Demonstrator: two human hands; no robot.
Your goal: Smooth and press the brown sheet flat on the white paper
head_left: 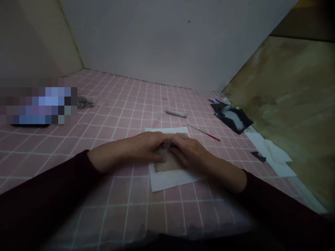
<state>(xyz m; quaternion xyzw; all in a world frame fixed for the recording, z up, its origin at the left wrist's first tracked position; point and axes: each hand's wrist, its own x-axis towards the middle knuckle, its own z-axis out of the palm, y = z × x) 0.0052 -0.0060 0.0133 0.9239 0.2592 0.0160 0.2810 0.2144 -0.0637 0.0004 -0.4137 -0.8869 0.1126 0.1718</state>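
A sheet of white paper (163,184) lies on the table with a tan, flat square piece (170,165) on top of it. Over that piece my left hand (146,144) comes in from the left, its fingers bent and thumb near the tan surface. From the other side my right hand (192,150) meets it, fingers pressed together. The fingertips of both hands come together at a small thing that I cannot make out, largely hidden by the fingers. Just beyond my right hand lies a thin stick with a red handle (213,137).
A pink checked cloth (117,205) covers the table. A grey tube (176,113) lies farther back. To the right are a black packet (232,118), white papers (274,157) and a dark scrap (258,156). Rolls of tape (85,103) sit left, beside a blurred-out screen (44,106).
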